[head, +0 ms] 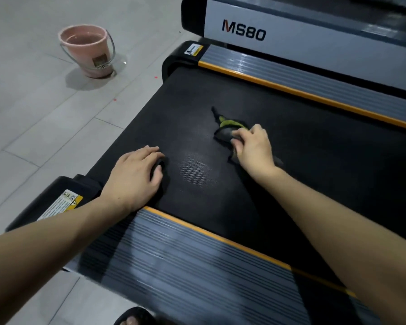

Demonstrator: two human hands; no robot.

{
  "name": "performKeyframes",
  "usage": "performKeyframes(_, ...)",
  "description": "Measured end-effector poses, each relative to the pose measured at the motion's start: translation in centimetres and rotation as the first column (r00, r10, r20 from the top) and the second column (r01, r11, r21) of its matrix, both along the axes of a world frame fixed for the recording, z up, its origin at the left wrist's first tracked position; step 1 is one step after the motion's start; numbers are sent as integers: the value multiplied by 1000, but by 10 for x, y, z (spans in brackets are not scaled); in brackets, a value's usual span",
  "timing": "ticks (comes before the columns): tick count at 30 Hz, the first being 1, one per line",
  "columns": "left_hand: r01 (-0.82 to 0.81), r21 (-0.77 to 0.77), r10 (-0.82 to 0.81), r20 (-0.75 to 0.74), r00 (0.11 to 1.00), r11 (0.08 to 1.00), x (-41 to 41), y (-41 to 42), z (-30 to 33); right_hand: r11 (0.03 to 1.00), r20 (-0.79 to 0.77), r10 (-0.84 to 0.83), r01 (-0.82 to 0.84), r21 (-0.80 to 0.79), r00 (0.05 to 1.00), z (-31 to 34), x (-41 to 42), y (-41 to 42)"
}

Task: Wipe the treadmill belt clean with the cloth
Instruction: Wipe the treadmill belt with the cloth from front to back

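Note:
The black treadmill belt (302, 141) runs across the middle of the view between two ribbed grey side rails with orange edges. A dark grey cloth with a green patch (227, 127) lies bunched on the belt near its middle. My right hand (253, 146) presses down on the cloth, fingers closed over it. My left hand (136, 174) rests palm down on the belt near its rear end, fingers curled, holding nothing. A damp, shiny patch shows on the belt between the hands.
A pink bucket (89, 50) with water stands on the grey tiled floor at the upper left. A second machine marked MS80 (244, 31) sits beyond the far rail (314, 78). The near rail (197, 261) lies under my arms. A sandalled foot (134, 319) shows at the bottom edge.

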State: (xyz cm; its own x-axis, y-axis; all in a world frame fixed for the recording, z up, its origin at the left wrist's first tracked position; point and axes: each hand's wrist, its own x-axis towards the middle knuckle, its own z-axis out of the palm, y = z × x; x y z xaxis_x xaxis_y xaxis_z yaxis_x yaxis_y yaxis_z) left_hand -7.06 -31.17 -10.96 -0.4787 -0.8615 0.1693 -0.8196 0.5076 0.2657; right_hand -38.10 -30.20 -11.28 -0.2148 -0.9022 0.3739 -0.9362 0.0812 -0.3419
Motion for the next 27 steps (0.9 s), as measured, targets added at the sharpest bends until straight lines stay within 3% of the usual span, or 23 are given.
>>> performKeyframes(4, -1, -8, 1, 4, 1000, 1000, 0, 2, 3, 892, 77, 447, -450, 40, 891, 0, 37, 98)
performKeyframes(6, 5, -16, -5, 12, 1000, 1000, 2, 5, 5, 828, 117, 544, -554, 85, 831, 8, 29, 136)
performKeyframes(10, 9, -4, -9, 36, 999, 1000, 11, 10, 12, 784, 78, 601, -606, 135, 795, 13, 18, 150)
performKeyframes(14, -73, -2, 73, 58, 996, 997, 40, 17, 22, 797, 66, 598, -601, 58, 799, -2, 68, 91)
performKeyframes(19, -107, 10, 103, 196, 975, 994, 77, 23, 29, 830, 126, 549, -557, 35, 826, 10, 137, 24)
performKeyframes(22, -116, 0, 112, 232, 966, 993, 96, 22, 32, 768, 117, 624, -634, 90, 772, 13, 114, 58)
performKeyframes(27, -275, 14, 270, 145, 952, 961, 121, 20, 26, 688, 104, 709, -717, 112, 697, 11, 76, 110)
